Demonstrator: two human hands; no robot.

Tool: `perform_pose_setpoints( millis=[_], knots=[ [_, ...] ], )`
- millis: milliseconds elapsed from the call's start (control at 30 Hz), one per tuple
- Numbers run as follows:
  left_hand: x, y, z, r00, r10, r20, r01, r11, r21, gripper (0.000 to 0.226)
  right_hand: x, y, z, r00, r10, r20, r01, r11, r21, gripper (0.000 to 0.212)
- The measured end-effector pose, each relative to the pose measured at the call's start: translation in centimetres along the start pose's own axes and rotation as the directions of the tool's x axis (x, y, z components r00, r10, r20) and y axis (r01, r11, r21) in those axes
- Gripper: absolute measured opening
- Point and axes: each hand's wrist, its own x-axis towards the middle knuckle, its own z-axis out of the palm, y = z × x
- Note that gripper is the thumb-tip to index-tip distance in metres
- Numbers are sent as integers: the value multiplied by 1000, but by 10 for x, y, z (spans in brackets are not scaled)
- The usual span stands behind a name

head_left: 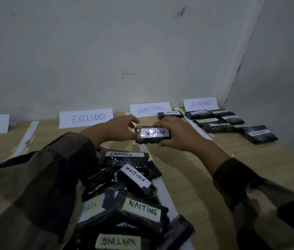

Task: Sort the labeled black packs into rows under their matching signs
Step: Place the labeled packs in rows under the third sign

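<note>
black pack labeled waiting (152,134) is sitting at the middle of the frame between both hands, low over the tabletop (196,177); whether it is touching the wood i cannot tell. the left hand (117,130) is pinching its left end between thumb and curled fingers, and the right hand (176,134) is gripping its right end the same way. this is looking like the placing step: the pack is hanging just below the waiting sign (150,109), near one waiting pack (170,114) lying at that sign's lower right. the next move is calling for setting it down in line with that pack, label up. no bins or trays are showing; lanes marked by white strips (167,197) are serving instead. the lane under the on progress sign (201,104), at the right, is holding several packs (223,123) in rows. the unsorted pile (124,195), at lower middle, is showing waiting labels and one excluded label, awaiting the excluded sign (86,118).
</note>
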Motion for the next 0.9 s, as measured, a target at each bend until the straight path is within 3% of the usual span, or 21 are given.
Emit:
perform_pose_setpoints(
  millis=[267, 533, 900],
  knots=[
    [32, -30, -7, 996, -48, -72, 68, 946, 316, 64, 63, 30, 18, 994, 97, 58, -91, 992, -92, 69],
    [79, -50, -2, 995, -84, -46, 95, 908, 408, 58, 123, 55, 39, 981, 135, 139, -117, 985, -128, 64],
    [108, -75, 2, 988, -154, -14, 146, 902, 406, 53, 165, 76, 63, 943, 169, 286, -127, 979, -160, 60]
  ],
)
